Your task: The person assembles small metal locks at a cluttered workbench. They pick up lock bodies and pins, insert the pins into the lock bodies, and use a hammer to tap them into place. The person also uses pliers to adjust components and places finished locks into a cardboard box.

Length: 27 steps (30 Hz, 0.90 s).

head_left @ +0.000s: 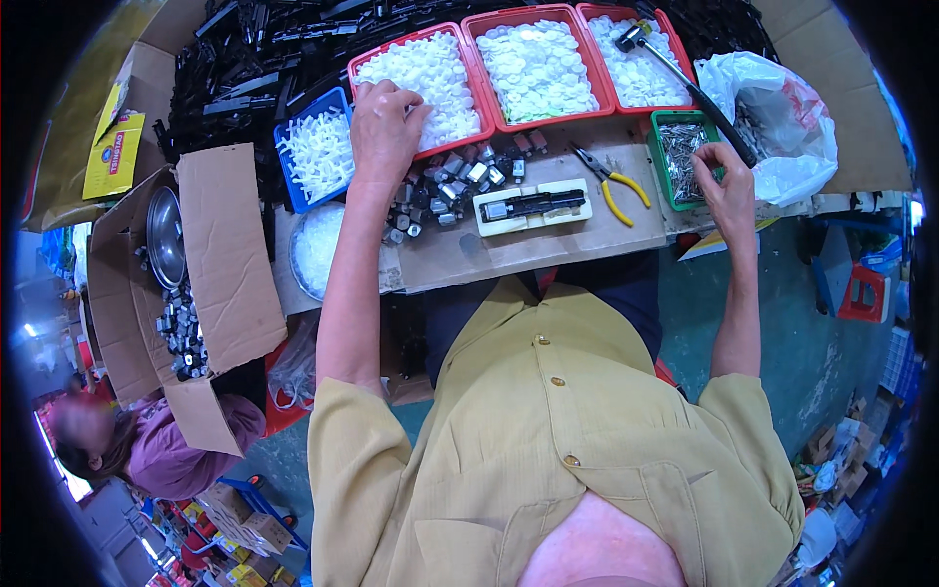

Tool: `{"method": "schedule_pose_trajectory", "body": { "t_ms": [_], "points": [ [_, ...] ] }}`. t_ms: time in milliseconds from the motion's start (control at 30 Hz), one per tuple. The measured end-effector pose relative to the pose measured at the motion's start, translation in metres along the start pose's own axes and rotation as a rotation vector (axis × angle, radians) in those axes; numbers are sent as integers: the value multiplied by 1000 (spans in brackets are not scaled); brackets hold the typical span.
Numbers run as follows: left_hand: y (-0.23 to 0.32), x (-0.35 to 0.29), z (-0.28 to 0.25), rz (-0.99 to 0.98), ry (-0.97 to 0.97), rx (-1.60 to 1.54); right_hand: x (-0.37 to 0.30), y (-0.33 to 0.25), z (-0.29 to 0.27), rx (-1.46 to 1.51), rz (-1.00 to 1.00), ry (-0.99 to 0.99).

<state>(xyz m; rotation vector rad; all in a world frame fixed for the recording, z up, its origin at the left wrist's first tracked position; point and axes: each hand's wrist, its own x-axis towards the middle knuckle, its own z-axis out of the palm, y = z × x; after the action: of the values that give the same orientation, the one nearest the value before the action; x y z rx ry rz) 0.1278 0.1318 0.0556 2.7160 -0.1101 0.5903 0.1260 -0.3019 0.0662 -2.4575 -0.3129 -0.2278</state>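
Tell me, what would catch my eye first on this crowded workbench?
Probably the three red trays of small white parts lined up along the back, with a hammer lying across the rightmost one. The left hand rests at the leftmost tray's edge, and the right hand reaches into a green tray of metal pins. Between them lie yellow-handled pliers and a cream fixture.

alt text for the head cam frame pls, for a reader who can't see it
Seen from above, a person in a yellow shirt works at a cardboard-covered bench: the left hand reaches into a red tray of white parts, and the right hand picks at a green tray of metal pins. Between them lie a cream jig holding a black part, yellow-handled pliers and small metal components.
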Motion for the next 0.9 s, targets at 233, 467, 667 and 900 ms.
{"method": "schedule_pose_trajectory", "body": {
  "t_ms": [233, 467, 667, 900],
  "points": [
    [4, -2, -10, -205, 136, -441, 8, -34, 13, 125, -50, 87],
    [59, -39, -25, -667, -103, -1600, 15, -116, 52, 608, -171, -127],
    [89, -69, -14, -811, -192, -1923, 13, -151, 70, 574, -399, -178],
    [97, -76, -10, -784, -207, -1918, 11, -152, 72, 511, -452, -183]
  ]
}}
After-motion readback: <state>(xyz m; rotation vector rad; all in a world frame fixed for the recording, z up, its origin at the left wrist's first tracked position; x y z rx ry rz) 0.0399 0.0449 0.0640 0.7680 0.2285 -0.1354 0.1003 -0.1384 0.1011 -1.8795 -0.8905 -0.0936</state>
